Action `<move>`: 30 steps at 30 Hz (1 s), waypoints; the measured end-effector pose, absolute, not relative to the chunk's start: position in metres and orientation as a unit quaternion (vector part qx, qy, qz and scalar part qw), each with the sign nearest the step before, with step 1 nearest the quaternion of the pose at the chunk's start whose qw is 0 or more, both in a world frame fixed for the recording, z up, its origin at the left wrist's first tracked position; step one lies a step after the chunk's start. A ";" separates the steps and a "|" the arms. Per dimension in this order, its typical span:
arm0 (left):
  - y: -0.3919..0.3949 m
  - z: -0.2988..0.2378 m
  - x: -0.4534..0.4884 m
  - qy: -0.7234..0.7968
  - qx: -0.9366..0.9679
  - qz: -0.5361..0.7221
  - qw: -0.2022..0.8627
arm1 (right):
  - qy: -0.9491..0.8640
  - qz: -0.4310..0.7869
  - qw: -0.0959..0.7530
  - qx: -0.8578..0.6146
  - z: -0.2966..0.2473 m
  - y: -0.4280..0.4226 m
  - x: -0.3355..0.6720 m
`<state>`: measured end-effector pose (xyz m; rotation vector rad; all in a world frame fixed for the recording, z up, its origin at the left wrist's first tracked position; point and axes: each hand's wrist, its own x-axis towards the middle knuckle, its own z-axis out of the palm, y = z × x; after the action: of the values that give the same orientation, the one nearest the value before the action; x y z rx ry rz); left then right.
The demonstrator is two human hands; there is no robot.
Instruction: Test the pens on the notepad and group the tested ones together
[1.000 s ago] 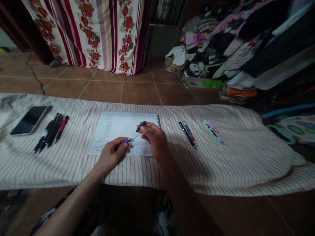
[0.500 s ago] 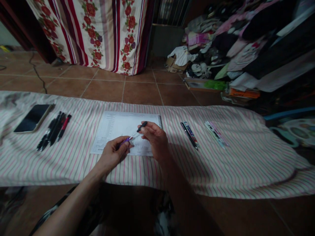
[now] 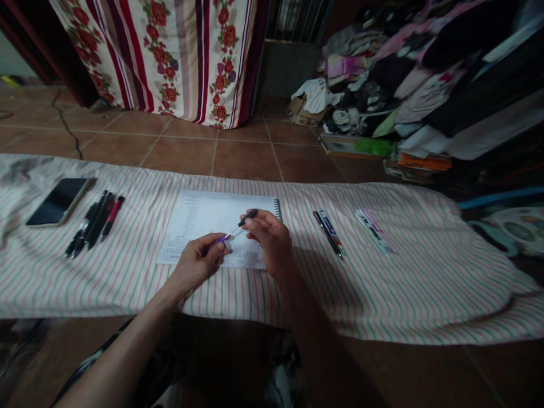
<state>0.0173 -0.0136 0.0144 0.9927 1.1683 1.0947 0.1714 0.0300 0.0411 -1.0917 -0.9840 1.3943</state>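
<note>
Observed: left hand (image 3: 196, 258) pinches a purple piece (image 3: 221, 239), right hand (image 3: 272, 237) a black piece (image 3: 250, 215) toward two o'clock, pale shaft (image 3: 232, 231) between, the pair neither closed up nor parted.

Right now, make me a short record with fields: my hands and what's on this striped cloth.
Left grip: holds purple piece
Right grip: holds black piece
Between them: thin pale shaft
Beneath: spiral-bound pad
Far left: phone, screen dark
Right of phone: bunched pens, one partly red
Right of pad: two pens, then pastel pens
Surface: striped cloth
</note>
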 end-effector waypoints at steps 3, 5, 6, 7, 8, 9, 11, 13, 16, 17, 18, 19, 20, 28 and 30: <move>-0.013 0.015 0.018 0.502 0.444 0.464 0.580 | -0.430 0.572 0.523 -0.463 0.042 0.029 0.171; -0.013 0.016 0.018 0.500 0.452 0.466 0.573 | -0.438 0.573 0.516 -0.463 0.041 0.029 0.170; -0.013 0.016 0.017 0.498 0.454 0.467 0.572 | -0.442 0.574 0.513 -0.461 0.041 0.028 0.170; -0.013 0.016 0.017 0.497 0.455 0.467 0.572 | -0.446 0.574 0.512 -0.458 0.040 0.028 0.169; -0.013 0.015 0.017 0.497 0.455 0.467 0.572 | -0.449 0.573 0.512 -0.456 0.039 0.028 0.169; -0.013 0.015 0.017 0.497 0.456 0.466 0.573 | -0.453 0.571 0.512 -0.455 0.038 0.028 0.169; -0.013 0.015 0.017 0.497 0.454 0.465 0.575 | -0.459 0.567 0.509 -0.457 0.036 0.028 0.168; -0.013 0.016 0.017 0.500 0.448 0.464 0.578 | -0.465 0.566 0.503 -0.459 0.034 0.027 0.167; -0.013 0.017 0.017 0.508 0.440 0.463 0.577 | -0.476 0.567 0.496 -0.455 0.031 0.027 0.164; -0.013 0.018 0.017 0.511 0.437 0.463 0.577 | -0.480 0.566 0.494 -0.454 0.030 0.027 0.163; -0.013 0.019 0.017 0.513 0.436 0.462 0.578 | -0.484 0.563 0.492 -0.454 0.030 0.026 0.162; -0.013 0.020 0.017 0.513 0.436 0.460 0.579 | -0.488 0.559 0.490 -0.457 0.029 0.026 0.162; -0.012 0.021 0.016 0.513 0.436 0.458 0.580 | -0.492 0.556 0.489 -0.458 0.029 0.025 0.161; -0.007 0.038 0.011 0.507 0.459 0.429 0.590 | -0.503 0.552 0.483 -0.457 0.032 0.025 0.159; -0.006 0.039 0.009 0.489 0.470 0.421 0.602 | -0.504 0.550 0.484 -0.456 0.032 0.026 0.158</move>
<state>0.0095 -0.0058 0.0391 1.0896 1.1325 0.9751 0.1575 0.0259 0.0325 -1.1114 -1.2286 1.3402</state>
